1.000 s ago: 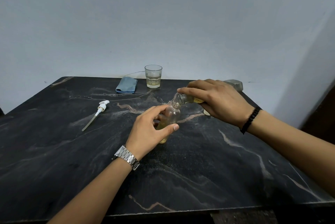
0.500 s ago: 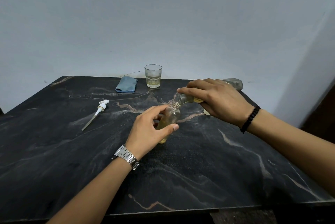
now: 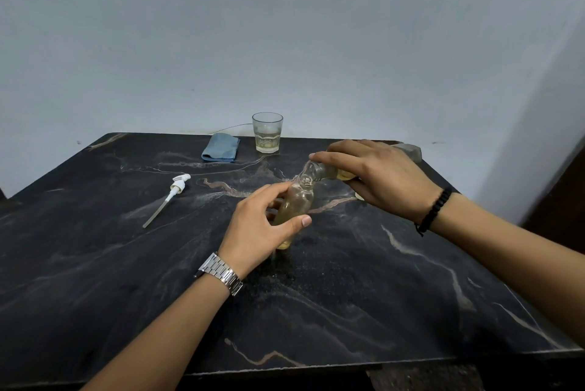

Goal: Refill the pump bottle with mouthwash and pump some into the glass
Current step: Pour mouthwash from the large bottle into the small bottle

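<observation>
A small clear pump bottle (image 3: 297, 202) stands upright mid-table, partly full of yellowish liquid, its top off. My left hand (image 3: 262, 226) grips its body. My right hand (image 3: 376, 175) holds a mouthwash bottle (image 3: 326, 171) tipped on its side, its mouth touching the pump bottle's neck; my fingers hide most of it. The white pump head (image 3: 172, 194) with its long tube lies on the table to the left. A glass (image 3: 267, 132) with a little pale liquid stands at the back edge.
A folded blue cloth (image 3: 220, 147) lies left of the glass. A small light cap (image 3: 359, 196) shows under my right hand. A grey object (image 3: 410, 150) sits at the table's far right corner. The dark marble table (image 3: 348, 295) meets the wall.
</observation>
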